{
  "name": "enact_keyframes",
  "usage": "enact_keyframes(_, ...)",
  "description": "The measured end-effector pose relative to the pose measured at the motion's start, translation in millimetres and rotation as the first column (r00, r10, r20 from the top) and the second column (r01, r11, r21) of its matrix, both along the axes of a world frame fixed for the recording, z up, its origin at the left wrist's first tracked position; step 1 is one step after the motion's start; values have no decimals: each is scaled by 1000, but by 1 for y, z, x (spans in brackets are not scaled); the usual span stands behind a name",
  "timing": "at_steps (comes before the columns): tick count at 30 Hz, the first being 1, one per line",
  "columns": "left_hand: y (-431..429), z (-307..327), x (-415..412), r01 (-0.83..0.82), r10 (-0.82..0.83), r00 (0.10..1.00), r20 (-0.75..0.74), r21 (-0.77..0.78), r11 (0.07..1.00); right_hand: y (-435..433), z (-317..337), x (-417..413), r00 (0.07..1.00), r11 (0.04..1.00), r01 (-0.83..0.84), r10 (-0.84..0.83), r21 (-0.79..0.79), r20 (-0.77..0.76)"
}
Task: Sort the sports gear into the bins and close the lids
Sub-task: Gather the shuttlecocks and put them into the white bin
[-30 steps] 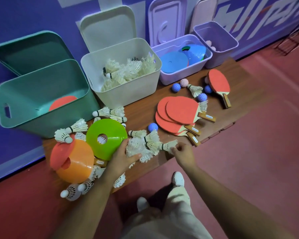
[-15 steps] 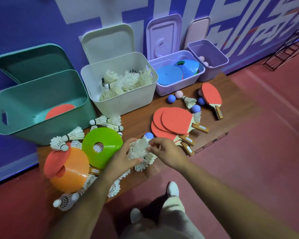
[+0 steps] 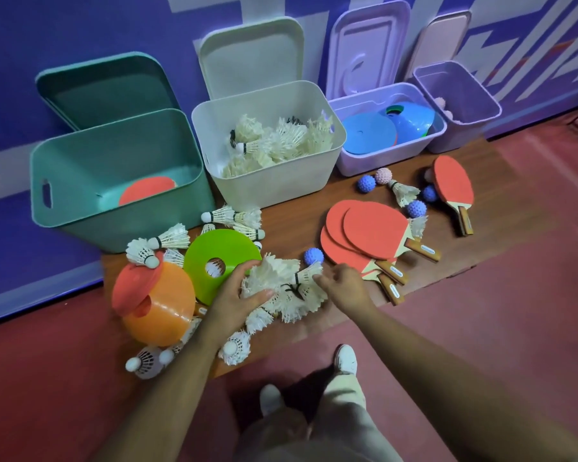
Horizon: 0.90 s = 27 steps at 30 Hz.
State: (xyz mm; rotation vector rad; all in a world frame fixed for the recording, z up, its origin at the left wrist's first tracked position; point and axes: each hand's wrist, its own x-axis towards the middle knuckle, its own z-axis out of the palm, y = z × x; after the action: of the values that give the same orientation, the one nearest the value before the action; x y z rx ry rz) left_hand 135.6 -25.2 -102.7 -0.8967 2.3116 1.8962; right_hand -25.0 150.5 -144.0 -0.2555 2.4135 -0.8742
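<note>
One cluster of shuttlecocks [image 3: 281, 280] is gripped by the left hand [image 3: 231, 298] and pinched by the right hand [image 3: 344, 290]. It is held at the near edge of the tabletop [image 3: 291, 228].

**Legible text: none.** Small white labels [image 3: 426, 250] sit on the wooden handles of the stacked red paddles [image 3: 371, 228], one to a handle. Each carries a dark printed line that is too small and blurred to read. The purple wall [image 3: 80, 35] bears large white strokes (possibly parts of characters, cut off by the frame's edge), and these spell nothing readable. The lilac lid [image 3: 364, 45] leaning against the wall shows a raised curved mark, which cannot be told as a letter or a number.
</note>
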Motion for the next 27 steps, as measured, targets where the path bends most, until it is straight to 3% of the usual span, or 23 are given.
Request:
enact_keyframes(8, -10, 1, 6, -38, 39, 999, 20, -5, 999, -13, -28, -4, 996, 998, -58, 58, -7, -66)
enact_keyframes(16, -18, 15, -14, -25, 25, 1000, -8, -56, 998, -11, 36, -27, 993, 964, 0, -31, -264, -112)
enact_keyframes(23, -20, 38, -39, -21, 18, 999, -47, -55, 998, -19, 83, -42, 981, 886, 153, -191, -437, -42)
enact_keyframes(27, -30, 41, -51, -35, 32, 998, -53, -48, 998, -28, 122, -47, 993, 856, 21, -79, -517, -89)
